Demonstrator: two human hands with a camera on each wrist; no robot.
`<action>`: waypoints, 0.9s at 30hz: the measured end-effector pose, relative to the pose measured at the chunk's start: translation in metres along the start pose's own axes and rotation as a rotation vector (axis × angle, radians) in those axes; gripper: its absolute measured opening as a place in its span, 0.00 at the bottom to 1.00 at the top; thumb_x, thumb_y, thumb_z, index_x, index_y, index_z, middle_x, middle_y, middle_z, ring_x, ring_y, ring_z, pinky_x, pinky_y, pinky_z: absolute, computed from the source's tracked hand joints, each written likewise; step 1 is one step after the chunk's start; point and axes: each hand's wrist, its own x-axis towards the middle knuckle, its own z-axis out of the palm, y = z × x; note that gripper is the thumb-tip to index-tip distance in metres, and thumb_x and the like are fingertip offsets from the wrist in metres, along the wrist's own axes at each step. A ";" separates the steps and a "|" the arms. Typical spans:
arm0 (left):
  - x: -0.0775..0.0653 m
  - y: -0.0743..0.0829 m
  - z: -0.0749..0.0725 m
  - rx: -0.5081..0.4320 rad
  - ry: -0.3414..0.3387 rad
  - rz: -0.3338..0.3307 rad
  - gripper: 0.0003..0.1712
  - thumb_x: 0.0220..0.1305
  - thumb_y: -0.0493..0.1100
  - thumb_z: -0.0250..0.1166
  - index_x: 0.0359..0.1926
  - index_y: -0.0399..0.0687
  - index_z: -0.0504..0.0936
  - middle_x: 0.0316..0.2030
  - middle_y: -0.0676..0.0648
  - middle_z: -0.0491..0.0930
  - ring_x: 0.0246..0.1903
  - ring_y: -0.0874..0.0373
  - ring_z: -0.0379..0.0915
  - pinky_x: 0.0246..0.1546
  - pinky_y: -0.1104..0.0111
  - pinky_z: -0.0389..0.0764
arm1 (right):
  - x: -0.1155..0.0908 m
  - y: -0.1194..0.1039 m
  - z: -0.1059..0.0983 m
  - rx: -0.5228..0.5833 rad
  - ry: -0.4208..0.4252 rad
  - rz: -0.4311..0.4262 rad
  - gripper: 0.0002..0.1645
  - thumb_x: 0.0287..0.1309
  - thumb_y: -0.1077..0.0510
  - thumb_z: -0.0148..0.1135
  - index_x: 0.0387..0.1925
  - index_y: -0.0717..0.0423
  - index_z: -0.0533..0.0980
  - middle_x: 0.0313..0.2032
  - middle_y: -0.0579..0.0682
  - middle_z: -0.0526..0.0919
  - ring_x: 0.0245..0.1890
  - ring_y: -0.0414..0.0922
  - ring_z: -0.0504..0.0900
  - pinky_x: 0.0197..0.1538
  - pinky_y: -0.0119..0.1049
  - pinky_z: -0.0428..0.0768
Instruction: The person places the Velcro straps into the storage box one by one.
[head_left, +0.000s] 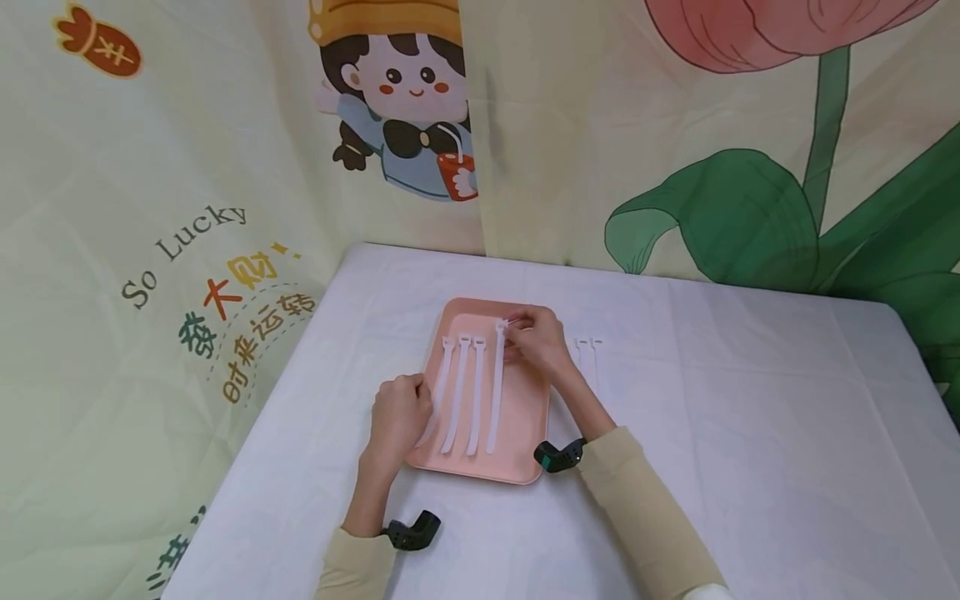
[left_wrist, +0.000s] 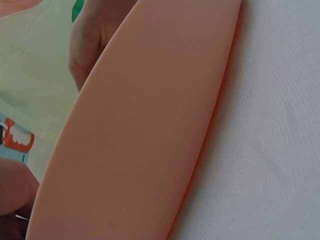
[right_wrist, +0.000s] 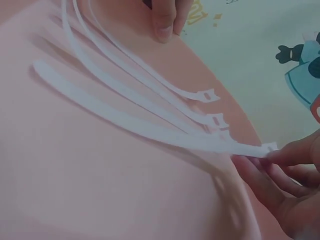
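Note:
A pink rectangular tray point(head_left: 521, 458) lies on the table with several white cable-tie straps point(head_left: 477, 392) side by side in it, their slotted heads toward the far end. At the tray's left rim, my left hand point(head_left: 401, 412) grips the edge; in the right wrist view its thumb point(right_wrist: 163, 25) shows over the rim. Over the tray's far right part, my right hand point(head_left: 537, 337) pinches the slotted head of one cable tie point(head_left: 496, 396). In the right wrist view that cable tie point(right_wrist: 125, 121) curves down toward the tray floor, its head between thumb and fingers.
Two more white straps point(head_left: 597, 354) lie on the white tablecloth point(head_left: 735, 400), right of the tray beyond the right wrist. A printed cloth backdrop point(head_left: 555, 183) rises behind the table's far edge. Black cameras sit on both wrists.

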 end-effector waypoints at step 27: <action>-0.002 0.000 0.000 -0.003 0.003 0.001 0.15 0.69 0.30 0.55 0.25 0.36 0.81 0.15 0.48 0.66 0.16 0.58 0.60 0.17 0.69 0.61 | 0.004 0.009 0.014 -0.100 -0.024 0.012 0.13 0.62 0.73 0.62 0.49 0.67 0.80 0.42 0.62 0.85 0.32 0.50 0.87 0.33 0.39 0.87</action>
